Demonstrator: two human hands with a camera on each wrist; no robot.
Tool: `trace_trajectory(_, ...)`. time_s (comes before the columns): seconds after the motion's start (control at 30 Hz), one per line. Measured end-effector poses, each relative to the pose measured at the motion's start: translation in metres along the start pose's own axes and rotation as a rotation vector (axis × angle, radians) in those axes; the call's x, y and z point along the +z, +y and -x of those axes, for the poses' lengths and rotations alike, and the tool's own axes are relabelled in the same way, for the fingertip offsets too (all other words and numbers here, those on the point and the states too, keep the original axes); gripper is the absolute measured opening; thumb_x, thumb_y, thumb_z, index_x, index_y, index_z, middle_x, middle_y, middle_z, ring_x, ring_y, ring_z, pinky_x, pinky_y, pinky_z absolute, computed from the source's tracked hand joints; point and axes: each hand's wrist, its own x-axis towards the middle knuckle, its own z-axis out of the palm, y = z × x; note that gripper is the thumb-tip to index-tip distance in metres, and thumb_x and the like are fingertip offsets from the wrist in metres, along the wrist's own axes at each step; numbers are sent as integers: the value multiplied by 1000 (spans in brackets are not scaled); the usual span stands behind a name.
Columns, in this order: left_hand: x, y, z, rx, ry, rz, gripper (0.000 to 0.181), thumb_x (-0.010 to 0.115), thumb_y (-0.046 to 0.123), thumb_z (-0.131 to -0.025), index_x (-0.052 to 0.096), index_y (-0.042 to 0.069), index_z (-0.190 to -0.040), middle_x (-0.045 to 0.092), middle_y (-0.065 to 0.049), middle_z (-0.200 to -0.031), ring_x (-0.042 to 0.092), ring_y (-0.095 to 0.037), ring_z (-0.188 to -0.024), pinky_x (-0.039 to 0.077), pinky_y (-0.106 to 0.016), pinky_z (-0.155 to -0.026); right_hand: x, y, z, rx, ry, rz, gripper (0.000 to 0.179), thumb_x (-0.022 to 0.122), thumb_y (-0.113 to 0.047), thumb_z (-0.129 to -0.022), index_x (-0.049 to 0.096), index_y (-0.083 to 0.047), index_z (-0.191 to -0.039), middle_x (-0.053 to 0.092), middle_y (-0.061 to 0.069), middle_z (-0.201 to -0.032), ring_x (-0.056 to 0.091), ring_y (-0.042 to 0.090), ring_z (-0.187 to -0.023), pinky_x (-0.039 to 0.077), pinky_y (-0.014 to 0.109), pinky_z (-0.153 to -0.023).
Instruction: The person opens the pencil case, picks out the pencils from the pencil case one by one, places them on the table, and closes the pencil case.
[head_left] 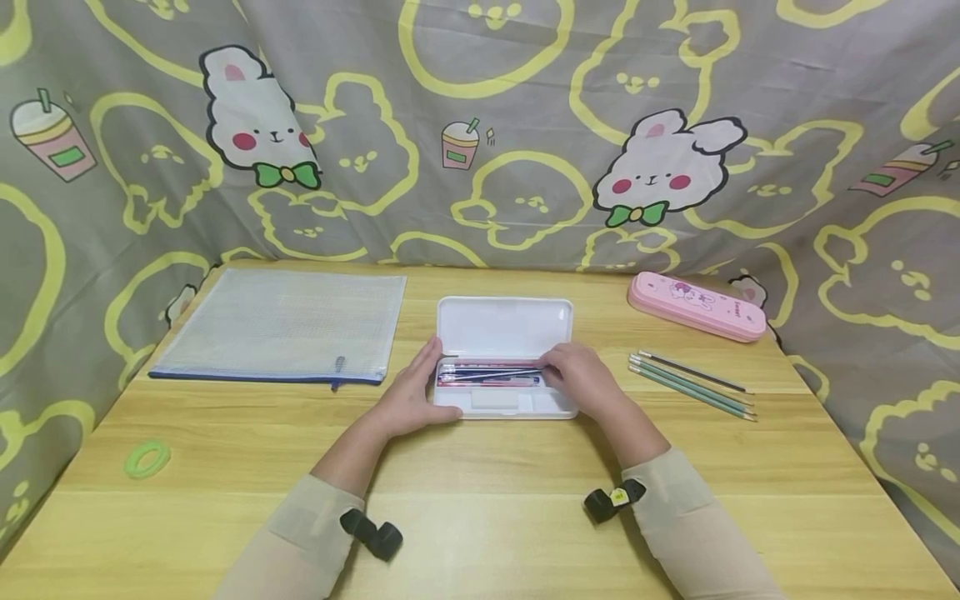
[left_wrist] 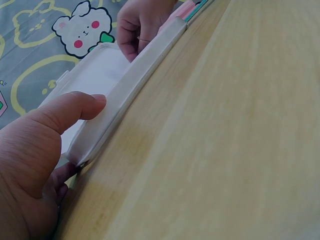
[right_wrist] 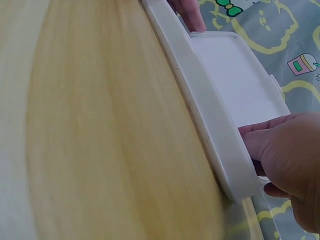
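Observation:
An open white pencil case (head_left: 550, 404) lies on the table, its lid (head_left: 504, 327) raised toward the curtain. Inside are several pencils and pens (head_left: 487, 374), dark, red and blue, with a white eraser (head_left: 494, 400) in the front part. My left hand (head_left: 411, 396) grips the case's left end, thumb on the front wall and fingers round the side. My right hand (head_left: 581, 379) reaches into the right end, fingers curled at the ends of the pencils; a slanting pencil runs up to its fingertips. In the right wrist view, those fingertips dip behind the case wall (right_wrist: 215, 125).
Several loose pencils (head_left: 693, 387) lie to the right, below a pink pencil case (head_left: 697, 307). A mesh zip pouch (head_left: 281, 325) with a blue zip lies back left. Nearer on the left is a green ring (head_left: 147, 459). A patterned curtain (head_left: 517, 200) hangs round the table.

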Motion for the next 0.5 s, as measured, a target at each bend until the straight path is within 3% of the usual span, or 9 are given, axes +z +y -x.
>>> trace_trajectory(0.27,0,0,0,2,3,1,120,82,38,-71,7,8,-158,2,-9,-167,9,-38,-152,15,-57,-122,-3,0,0,3,-6,-8,12,65,-6,-90,72,-5,-100,71,10,-97,65,30,-96,51,47,-91)
trace_trajectory(0.5,0,-2,0,4,3,4,120,83,38,-70,7,7,-158,2,-9,-167,9,-39,-152,15,-58,-121,-6,0,1,5,-32,-72,20,61,-4,-92,73,-5,-108,71,12,-104,65,31,-103,50,48,-96)
